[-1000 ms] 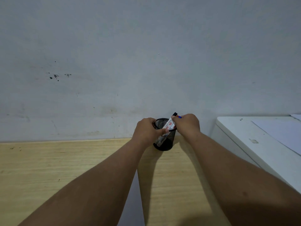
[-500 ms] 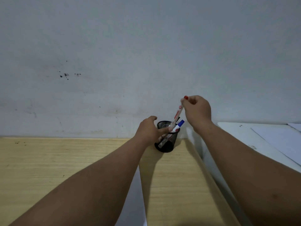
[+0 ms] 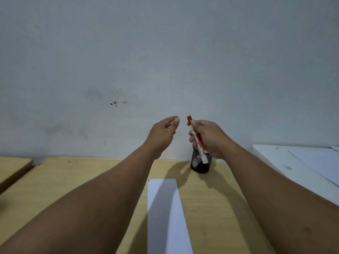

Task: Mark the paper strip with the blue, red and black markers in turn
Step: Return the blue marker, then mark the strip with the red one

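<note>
Wooden and pale, our desk (image 3: 91, 180) stretches out under both our arms, with a grey wall behind it. Down the middle of the desk lies the long white paper strip (image 3: 165, 213), flat and running toward us. At its far left corner we can see one tiny blue mark (image 3: 148, 180), so we think the blue turn is done.

At the back of the desk, just past the far end of the strip, stands a small black mesh cup (image 3: 200, 165). Something pale sits inside it, but we cannot tell which markers those are.

Our right hand (image 3: 209, 138) is up in the air over the cup. Its fingers are curled tight around the red marker (image 3: 197, 140), which stands almost straight up. The red cap (image 3: 189, 120) is at the top and looks like it is on. The marker's bottom end hangs in front of the cup's rim.

Our left hand (image 3: 164, 133) floats beside it, holding nothing. Its fingers are loose and partly spread, with the fingertips very near the red cap but not touching it.

So we think this is the red turn, just starting. Next we need to pinch the cap with our left hand, pull it off, bring the marker down to the strip, and make a red mark near the blue one.
</note>
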